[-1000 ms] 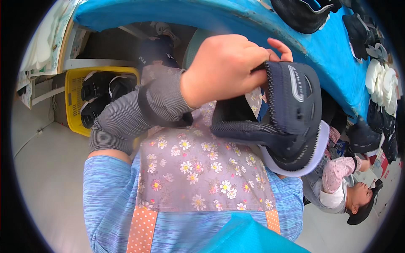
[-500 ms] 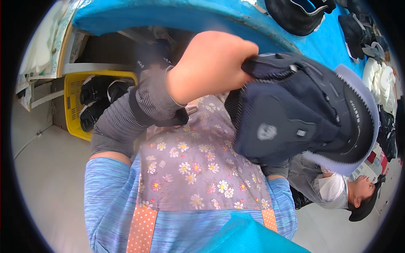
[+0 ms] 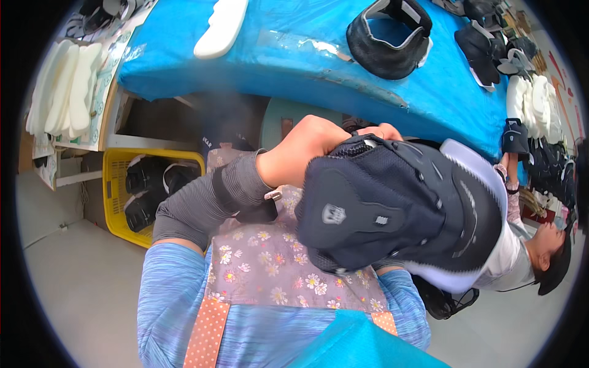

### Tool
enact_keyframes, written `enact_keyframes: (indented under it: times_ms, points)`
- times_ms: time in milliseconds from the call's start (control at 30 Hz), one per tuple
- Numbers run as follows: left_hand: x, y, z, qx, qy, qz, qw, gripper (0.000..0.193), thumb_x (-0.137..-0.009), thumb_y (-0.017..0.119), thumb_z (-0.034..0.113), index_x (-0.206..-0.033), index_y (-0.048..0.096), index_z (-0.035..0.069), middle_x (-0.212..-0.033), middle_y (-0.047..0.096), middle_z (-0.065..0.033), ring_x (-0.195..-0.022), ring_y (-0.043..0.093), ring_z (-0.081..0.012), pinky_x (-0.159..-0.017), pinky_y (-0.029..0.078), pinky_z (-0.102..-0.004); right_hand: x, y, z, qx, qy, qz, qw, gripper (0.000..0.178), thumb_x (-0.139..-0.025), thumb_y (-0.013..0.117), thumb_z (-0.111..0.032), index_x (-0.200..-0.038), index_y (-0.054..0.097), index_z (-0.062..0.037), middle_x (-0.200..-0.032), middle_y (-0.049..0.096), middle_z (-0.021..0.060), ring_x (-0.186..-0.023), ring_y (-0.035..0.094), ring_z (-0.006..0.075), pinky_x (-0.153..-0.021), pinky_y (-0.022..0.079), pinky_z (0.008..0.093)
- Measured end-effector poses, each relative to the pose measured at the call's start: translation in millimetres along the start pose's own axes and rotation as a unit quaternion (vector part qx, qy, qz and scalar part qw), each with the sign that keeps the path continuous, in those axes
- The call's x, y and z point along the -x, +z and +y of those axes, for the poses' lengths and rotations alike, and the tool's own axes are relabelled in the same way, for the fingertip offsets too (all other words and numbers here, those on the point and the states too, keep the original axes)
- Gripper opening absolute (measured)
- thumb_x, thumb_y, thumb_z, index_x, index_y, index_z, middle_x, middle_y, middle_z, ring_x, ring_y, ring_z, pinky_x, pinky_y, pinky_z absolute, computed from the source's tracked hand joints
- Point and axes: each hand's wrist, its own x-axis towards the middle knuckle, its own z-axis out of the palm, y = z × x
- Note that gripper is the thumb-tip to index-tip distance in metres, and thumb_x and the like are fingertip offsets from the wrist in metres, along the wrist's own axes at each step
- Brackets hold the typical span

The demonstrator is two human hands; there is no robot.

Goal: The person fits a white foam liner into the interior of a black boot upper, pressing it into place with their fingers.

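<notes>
A dark navy shoe upper [image 3: 362, 211] with a small pale shield emblem hangs in front of my apron [image 3: 245, 270]. A lavender strip [image 3: 451, 279] with a toothed edge runs along its outer side. My left hand [image 3: 310, 147] grips the upper's far edge with curled fingers. Further fingers show at that edge to the right; I cannot tell which hand they belong to. My right forearm passes behind the upper, which hides the right hand.
Across the blue-covered table [image 3: 294, 67] lie a white wavy-edged piece [image 3: 222, 30] and a black upper [image 3: 389, 58]. Black uppers fill a yellow basket [image 3: 113, 202] below left. White pieces [image 3: 67, 92] stand at left. Another person [image 3: 521, 257] is at the right.
The upper has moved left and nearer, turning somewhat. My left hand has lowered in the view with it. More of the tabletop shows as the view has shifted.
</notes>
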Motion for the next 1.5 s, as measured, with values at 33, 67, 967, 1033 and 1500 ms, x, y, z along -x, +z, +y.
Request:
enact_keyframes:
  times_ms: [33,67,967,1033,1500]
  points:
    - [1.2,-1.6,4.6,0.074,-0.039,-0.017,0.996,0.026,-0.078,0.074,0.014,-0.092,0.064,-0.005,-0.07,0.061,-0.0129,-0.066,0.054,-0.0089,-0.062,0.046,-0.0292,-2.8,4.5,1.3,0.021,0.006,0.029,0.999,0.03,-0.09,0.068,-0.01,-0.114,0.054,0.0027,-0.108,0.062,0.0199,-0.103,0.061,0.0263,-0.093,0.049,0.0393]
    - [3.1,-0.2,6.5,0.07,-0.038,-0.021,0.997,0.026,-0.078,0.074,0.014,-0.092,0.064,-0.005,-0.07,0.061,-0.0129,-0.066,0.054,-0.0089,-0.062,0.046,-0.0292,-4.4,10.9,1.3,0.053,0.012,0.06,0.997,0.03,-0.09,0.068,-0.011,-0.114,0.054,0.0026,-0.108,0.062,0.0199,-0.103,0.06,0.0264,-0.093,0.049,0.0394]
    - [-6.4,-14.1,47.0,-0.14,0.13,0.053,0.98,0.02,-0.079,0.072,0.012,-0.095,0.071,0.0,-0.089,0.071,-0.0111,-0.085,0.069,-0.0277,-0.082,0.055,-0.0404,-14.7,47.6,-3.4,0.324,-0.091,0.183,0.923,0.037,-0.085,0.073,-0.018,-0.112,0.058,0.0023,-0.109,0.064,0.0202,-0.114,0.057,0.0297,-0.099,0.044,0.0418]
    - [-5.7,-15.7,50.5,-0.127,0.118,0.037,0.984,0.021,-0.079,0.071,0.014,-0.095,0.071,0.0,-0.088,0.071,-0.0106,-0.084,0.069,-0.0275,-0.082,0.055,-0.0405,-15.2,47.9,-0.3,0.316,-0.09,0.155,0.932,0.034,-0.085,0.072,-0.018,-0.109,0.06,0.0022,-0.11,0.064,0.0201,-0.114,0.057,0.03,-0.099,0.044,0.0417]
    - [-2.8,-10.2,39.9,-0.111,0.123,0.085,0.982,0.025,-0.074,0.077,0.007,-0.097,0.068,0.003,-0.101,0.068,-0.0108,-0.094,0.065,-0.0291,-0.089,0.052,-0.0423,-14.7,31.6,-1.5,0.28,-0.12,0.107,0.947,0.03,-0.084,0.073,-0.017,-0.105,0.062,0.0015,-0.11,0.065,0.02,-0.112,0.058,0.0289,-0.099,0.044,0.0398]
